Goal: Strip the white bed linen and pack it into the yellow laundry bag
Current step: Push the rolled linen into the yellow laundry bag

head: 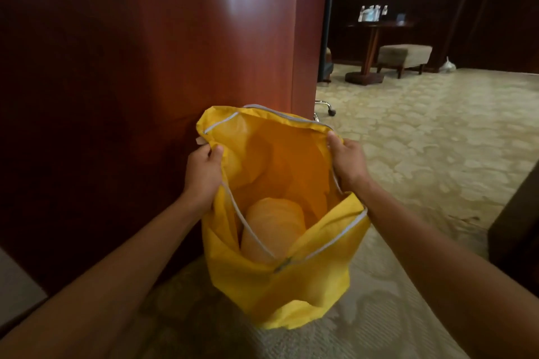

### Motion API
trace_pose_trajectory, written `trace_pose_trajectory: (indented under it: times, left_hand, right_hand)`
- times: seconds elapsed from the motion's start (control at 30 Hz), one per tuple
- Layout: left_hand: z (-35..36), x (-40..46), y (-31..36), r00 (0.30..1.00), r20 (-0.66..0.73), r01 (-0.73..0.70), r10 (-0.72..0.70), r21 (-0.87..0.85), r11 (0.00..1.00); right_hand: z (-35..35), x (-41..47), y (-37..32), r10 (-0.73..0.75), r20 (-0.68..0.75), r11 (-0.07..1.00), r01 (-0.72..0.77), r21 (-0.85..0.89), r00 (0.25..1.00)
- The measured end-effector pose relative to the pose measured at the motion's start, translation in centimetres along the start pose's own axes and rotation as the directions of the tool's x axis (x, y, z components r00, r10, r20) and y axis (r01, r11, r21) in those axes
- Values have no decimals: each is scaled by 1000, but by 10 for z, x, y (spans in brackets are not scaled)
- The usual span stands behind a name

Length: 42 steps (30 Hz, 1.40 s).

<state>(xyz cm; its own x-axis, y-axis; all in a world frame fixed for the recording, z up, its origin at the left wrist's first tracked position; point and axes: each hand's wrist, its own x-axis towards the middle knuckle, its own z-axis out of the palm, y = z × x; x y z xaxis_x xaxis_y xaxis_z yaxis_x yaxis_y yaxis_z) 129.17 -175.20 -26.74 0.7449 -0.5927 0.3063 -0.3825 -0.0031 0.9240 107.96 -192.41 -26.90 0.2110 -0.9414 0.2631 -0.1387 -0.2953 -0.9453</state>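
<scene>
Both hands grip the rim of the yellow laundry bag (280,280), left hand (201,175) at 9 o'clock, right hand (347,163) at 3, mouth spread wide. Rolled linen (272,230) sits inside. Wooden panel (145,67) touches its 10 o'clock edge; open carpet (423,131) toward 2.

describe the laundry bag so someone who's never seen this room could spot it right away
Find the tall reddish wood panel on the left. At its foot, on the patterned carpet, stands the yellow laundry bag, held open by the left hand and right hand. It is the only bright yellow thing there.
</scene>
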Motion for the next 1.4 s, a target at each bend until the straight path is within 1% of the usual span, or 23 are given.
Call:
trace_pose_trajectory:
  times: [0.13, 0.37, 0.4, 0.47, 0.53, 0.6, 0.67, 0.77, 0.87, 0.9, 0.93, 0.97, 1.0, 1.07, 1.1, 1.13, 1.17, 1.2, 1.23, 1.27, 1.3, 1.37, 1.4]
  left_hand:
    - [2, 6, 17, 999, 33, -29, 29, -5, 1000]
    - [7, -3, 0, 992, 77, -103, 98, 71, 992]
    - [5, -4, -4, 990, 82, -122, 113, 112, 986]
    - [-2, -6, -14, 991, 59, -130, 118, 259, 957]
    - [-10, -8, -27, 997, -10, -70, 83, 437, 897]
    - [-19, -11, -36, 998, -56, -1, 40, 566, 824]
    - [-21, -16, -38, 999, -51, 17, 20, 640, 769]
    - [-12, -24, -26, 997, 31, -69, 66, 692, 718]
    - [3, -31, -7, 982, 124, -189, 143, 684, 705]
    - [7, -34, -2, 976, 152, -217, 156, 699, 681]
    - [11, -37, 1, 969, 176, -246, 172, 735, 632]
    - [14, -39, 2, 957, 200, -284, 209, 783, 553]
    - [17, -41, 3, 931, 240, -344, 273, 824, 450]
    - [24, -44, 5, 824, 396, -519, 406, 814, 259]
    - [28, -45, 6, 754, 513, -625, 410, 752, 210]
    - [34, -48, 7, 677, 641, -728, 362, 656, 201]
    - [38, -53, 6, 594, 755, -804, 278, 558, 204]
    - [43, -58, 5, 518, 835, -852, 186, 484, 199]
    - [46, -63, 1, 468, 879, -876, 92, 447, 178]
    - [48, -66, -5, 447, 894, -885, 5, 442, 144]
    - [48, -67, -12, 452, 890, -884, -60, 456, 105]
    - [44, -64, -26, 499, 859, -860, -115, 507, 61]
    - [40, -60, -32, 530, 841, -838, -110, 540, 82]
  right_hand:
    - [1, 5, -23, -21, -17, 999, 21, 28, 1000]
    - [-2, -7, 6, -34, 10, 997, 35, -68, 999]
    - [-4, -9, 11, -24, 7, 994, 24, -105, 1000]
    - [-12, -11, 24, -5, -42, 978, -4, -211, 999]
    - [-27, -14, 36, 13, -118, 936, -53, -348, 993]
    - [-43, -16, 41, 47, -194, 863, -138, -486, 980]
    - [-56, -18, 44, 48, -227, 774, -180, -607, 973]
    - [-63, -23, 43, -20, -149, 705, -91, -703, 989]
    - [-58, -26, 35, -72, -54, 722, 14, -692, 996]
    - [-57, -27, 32, -97, -27, 721, 51, -691, 995]
    - [-56, -28, 28, -142, 4, 712, 105, -695, 990]
    - [-55, -31, 25, -210, 40, 694, 177, -698, 977]
    - [-54, -34, 21, -287, 87, 675, 266, -688, 954]
    - [-53, -40, 14, -395, 230, 650, 447, -614, 889]
    - [-52, -44, 12, -401, 331, 648, 520, -557, 854]
    - [-50, -47, 12, -378, 443, 650, 574, -499, 813]
    - [-48, -50, 14, -330, 548, 653, 605, -456, 769]
    - [-46, -53, 18, -261, 632, 654, 615, -440, 730]
    - [-45, -54, 23, -183, 686, 651, 610, -453, 705]
    - [-45, -54, 28, -117, 708, 648, 594, -477, 696]
    - [-46, -53, 31, -83, 706, 654, 573, -494, 704]
    - [-51, -45, 41, -63, 644, 671, 510, -538, 763]
    - [-56, -39, 46, -51, 596, 662, 474, -580, 801]
